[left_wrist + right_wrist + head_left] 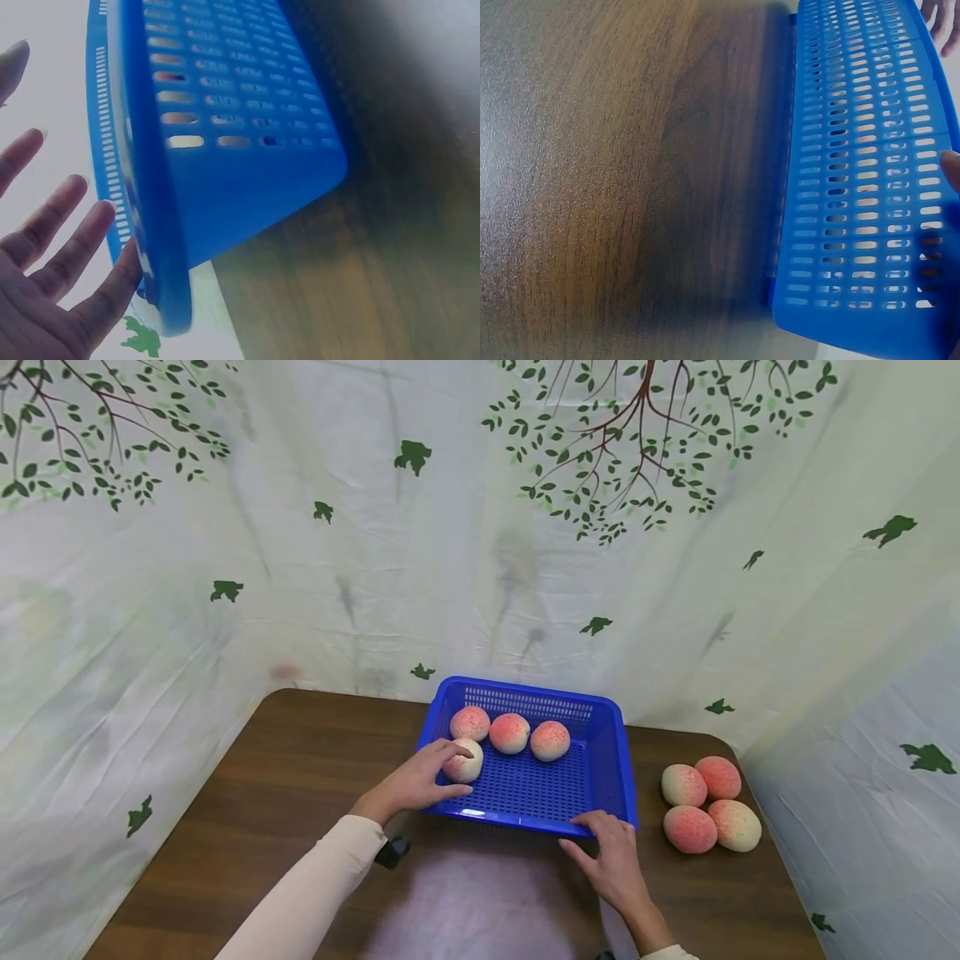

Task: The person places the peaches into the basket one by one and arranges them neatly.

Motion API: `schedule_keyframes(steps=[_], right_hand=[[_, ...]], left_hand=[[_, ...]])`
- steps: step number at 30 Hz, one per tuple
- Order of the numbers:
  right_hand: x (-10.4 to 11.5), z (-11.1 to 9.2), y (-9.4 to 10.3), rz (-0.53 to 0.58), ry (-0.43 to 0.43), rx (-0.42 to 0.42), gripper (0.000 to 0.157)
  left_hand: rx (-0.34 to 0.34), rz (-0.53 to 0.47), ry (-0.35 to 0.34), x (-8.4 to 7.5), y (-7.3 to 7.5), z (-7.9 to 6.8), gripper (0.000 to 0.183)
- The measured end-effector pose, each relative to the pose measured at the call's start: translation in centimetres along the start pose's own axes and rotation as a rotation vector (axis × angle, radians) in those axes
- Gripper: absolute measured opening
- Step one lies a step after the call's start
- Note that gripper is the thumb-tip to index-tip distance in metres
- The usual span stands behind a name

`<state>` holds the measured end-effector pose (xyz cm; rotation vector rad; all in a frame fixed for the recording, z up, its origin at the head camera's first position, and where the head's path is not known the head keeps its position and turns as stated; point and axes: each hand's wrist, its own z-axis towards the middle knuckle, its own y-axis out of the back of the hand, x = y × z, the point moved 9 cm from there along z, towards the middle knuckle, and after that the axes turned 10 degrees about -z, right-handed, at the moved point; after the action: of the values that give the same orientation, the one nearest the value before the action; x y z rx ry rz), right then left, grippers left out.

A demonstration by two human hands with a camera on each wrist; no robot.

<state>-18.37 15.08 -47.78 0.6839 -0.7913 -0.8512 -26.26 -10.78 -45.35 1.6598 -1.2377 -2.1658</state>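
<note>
A blue plastic basket (525,797) stands at the far side of the table with several peaches inside. My left hand (416,781) reaches over its near left corner, and the fingertips overlap a pale peach (467,764) in the head view. In the left wrist view the fingers of that hand (64,255) are spread beside the rim, with no peach among them. Behind the pale peach lies a pinker peach (470,724), and two more peaches, one (510,733) and another (551,741), sit toward the middle. My right hand (615,860) rests its fingers on the basket's near right rim.
Several loose peaches (691,829) are grouped on the brown wooden table (315,760) to the right of the basket. A white cloth printed with leaves (487,568) hangs behind and at both sides of the table.
</note>
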Motion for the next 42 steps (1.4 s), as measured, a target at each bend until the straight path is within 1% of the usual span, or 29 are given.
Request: schedule_keyframes(steps=[3, 5, 15, 18, 22, 26, 32, 37, 42], right_hand=[[0.0, 0.0, 0.1, -0.002, 0.003, -0.002, 0.031], [0.0, 0.0, 0.1, -0.001, 0.004, -0.004, 0.031], [-0.1, 0.0, 0.1, -0.002, 0.003, -0.004, 0.031], [-0.1, 0.0, 0.1, 0.000, 0.003, -0.004, 0.031], [-0.1, 0.0, 0.1, 0.002, 0.000, -0.004, 0.031], [-0.1, 0.0, 0.0, 0.003, -0.005, -0.003, 0.031], [-0.2, 0.0, -0.1, 0.007, -0.009, -0.005, 0.031], [-0.2, 0.0, -0.4, 0.006, -0.027, 0.006, 0.031], [-0.2, 0.0, -0.5, -0.008, -0.049, 0.023, 0.031]], left_hand=[[0.001, 0.016, 0.013, -0.3, -0.3, -0.8, 0.051], [-0.001, 0.024, -0.005, -0.5, -0.5, -1.2, 0.049], [-0.049, 0.140, -0.151, -1.6, -2.3, -3.0, 0.038], [-0.074, 0.197, -0.197, -1.9, -2.7, -3.5, 0.033], [-0.111, 0.265, -0.227, -1.9, -3.1, -4.0, 0.029], [-0.156, 0.325, -0.261, -1.9, -3.3, -4.4, 0.027], [-0.261, 0.383, -0.363, -2.0, -3.4, -5.0, 0.023], [-0.341, 0.376, -0.407, -1.9, -3.4, -5.4, 0.022], [-0.418, 0.347, -0.443, -1.8, -3.3, -5.7, 0.021]])
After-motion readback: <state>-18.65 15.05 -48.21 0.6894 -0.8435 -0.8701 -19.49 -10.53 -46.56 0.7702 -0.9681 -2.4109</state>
